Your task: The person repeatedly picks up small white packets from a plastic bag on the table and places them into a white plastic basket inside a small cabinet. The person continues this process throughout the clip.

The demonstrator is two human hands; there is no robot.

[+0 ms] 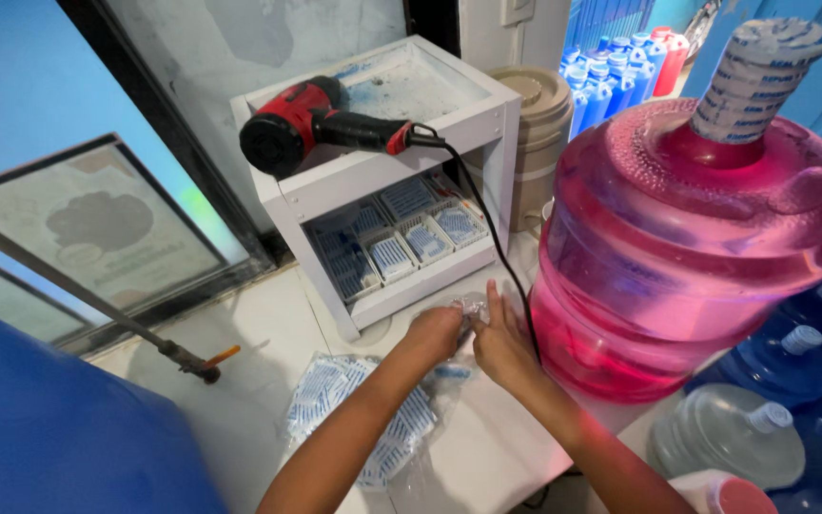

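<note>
Your left hand and right hand met fingertip to fingertip, both pinching a small clear plastic seal just above the worktop, in front of the white shelf. Grip looked fine; better kept clear of the heat gun's black cord and the pink water jug beside you.

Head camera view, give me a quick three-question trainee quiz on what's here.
1. True or false: the heat gun lies on top of the white shelf unit.
2. What colour is the big water jug? A blue, B pink, C green.
3. What do the left hand and right hand hold between them?

Key: 1 true. 2 B. 3 a small clear plastic piece.
</note>
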